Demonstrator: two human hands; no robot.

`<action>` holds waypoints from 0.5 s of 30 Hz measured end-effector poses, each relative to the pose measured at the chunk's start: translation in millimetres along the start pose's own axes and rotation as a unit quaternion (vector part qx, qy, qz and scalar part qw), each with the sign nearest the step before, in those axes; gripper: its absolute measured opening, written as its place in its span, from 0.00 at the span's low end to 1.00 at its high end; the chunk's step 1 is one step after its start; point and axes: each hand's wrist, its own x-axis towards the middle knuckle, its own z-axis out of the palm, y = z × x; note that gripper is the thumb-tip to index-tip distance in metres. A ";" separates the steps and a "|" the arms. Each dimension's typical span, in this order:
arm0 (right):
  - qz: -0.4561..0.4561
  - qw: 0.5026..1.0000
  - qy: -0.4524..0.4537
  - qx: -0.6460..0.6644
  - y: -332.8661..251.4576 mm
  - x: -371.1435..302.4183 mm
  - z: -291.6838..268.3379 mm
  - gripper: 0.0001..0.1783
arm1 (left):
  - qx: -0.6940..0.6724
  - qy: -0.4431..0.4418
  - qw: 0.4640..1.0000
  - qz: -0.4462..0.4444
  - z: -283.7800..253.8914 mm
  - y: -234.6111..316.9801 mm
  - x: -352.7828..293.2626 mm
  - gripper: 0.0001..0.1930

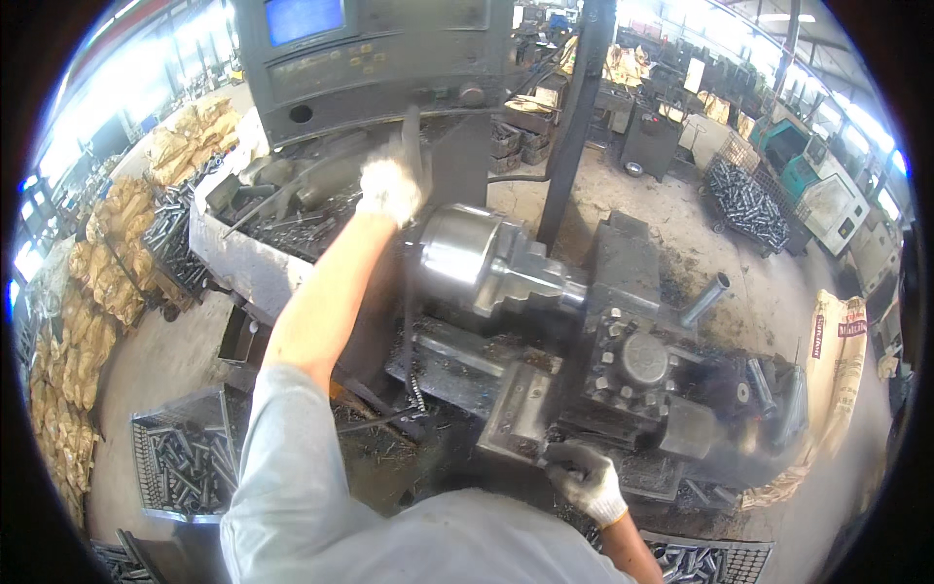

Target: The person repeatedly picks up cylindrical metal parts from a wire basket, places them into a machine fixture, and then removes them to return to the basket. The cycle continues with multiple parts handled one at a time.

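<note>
Head view: the left hand (391, 192), in a pale glove, is blurred against a dark upright bar (412, 141) in front of the control panel (389, 78); whether its fingers close on the bar I cannot tell. The right hand (592, 487), its glove darkened at the fingers, curls by the near end of the metal slide (518, 404); whether it clamps anything is also unclear. The bar looks rigid and probably oily, so slippery, best taken in a full wrap, clear of the chuck (459, 255) just beside it. The slide seems heavy, stiff and hardly fragile, suited to a hold at its near end. The tool post (642, 358) stands rightward; farther out, lower left, a wire basket (142, 472) holds metal tubes (190, 467).
</note>
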 end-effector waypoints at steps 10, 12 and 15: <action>0.016 0.994 -0.101 0.049 49.7 -10.0 10.7 0.21 | -0.119 0.005 0.992 0.028 15.6 48.3 -22.7 0.36; 0.035 0.986 -0.132 0.092 51.3 -0.7 29.7 0.20 | -0.202 -0.001 0.977 0.061 3.0 66.7 -135.0 0.22; -0.065 0.972 -0.223 0.025 51.9 18.6 71.8 0.18 | -0.196 -0.281 0.939 -0.027 -30.6 53.3 -324.1 0.12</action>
